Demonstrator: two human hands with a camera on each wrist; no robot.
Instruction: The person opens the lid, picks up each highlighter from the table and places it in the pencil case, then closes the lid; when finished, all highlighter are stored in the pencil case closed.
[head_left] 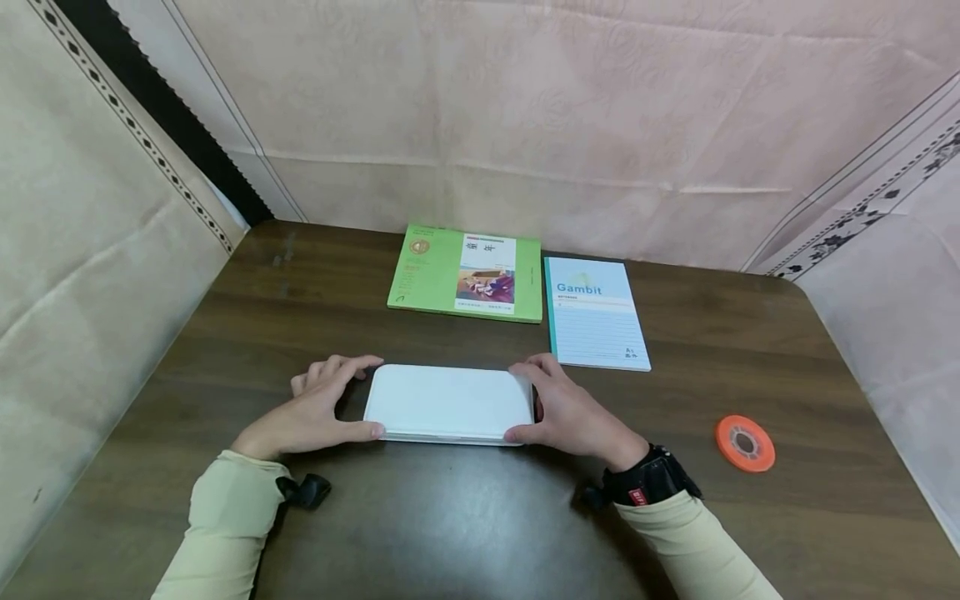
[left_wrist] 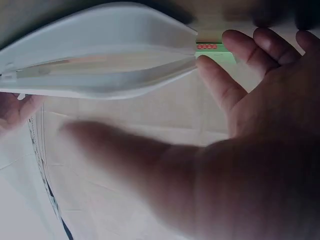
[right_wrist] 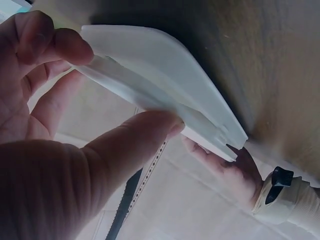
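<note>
A white hinged plastic case lies in the middle of the brown table, long side toward me. Both wrist views show a narrow gap between its lid and base along the side. My right hand grips its right end, thumb along the lid's edge and fingers at the far corner. At the other end is my left hand, its fingers spread and fairly straight. The left index fingertip is right at the case's corner, while the left thumb reaches toward the near corner. The inside of the case is mostly hidden.
Behind the case lies a green book with a picture on its cover. To its right is a light blue Gambit notebook. An orange ring-shaped roll lies at the right. Pale cloth hangs around the table's back and sides.
</note>
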